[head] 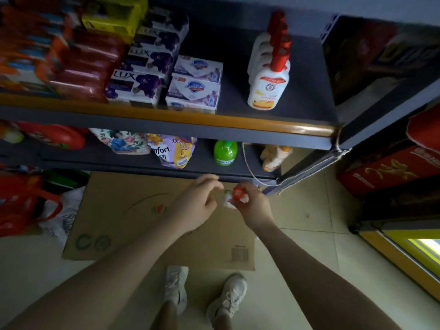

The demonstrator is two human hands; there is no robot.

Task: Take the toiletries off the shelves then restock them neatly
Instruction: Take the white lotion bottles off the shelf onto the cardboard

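A small white plastic bottle with a red cap (pixel 234 197) is gripped by the right hand (pixel 253 206); the left hand (pixel 197 203), fingers loosely curled, holds nothing. A one-handed grip risks a drop onto the flattened brown cardboard sheet (pixel 133 217).

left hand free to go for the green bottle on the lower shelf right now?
Probably yes. The left hand holds nothing; only the right hand grips the red-capped bottle. The green bottle stands near the lower shelf's front edge, gaps on both sides, nothing in front.

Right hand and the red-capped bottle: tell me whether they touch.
Touching. The head view shows the right hand with fingers curled round the red-capped bottle, no gap between them.
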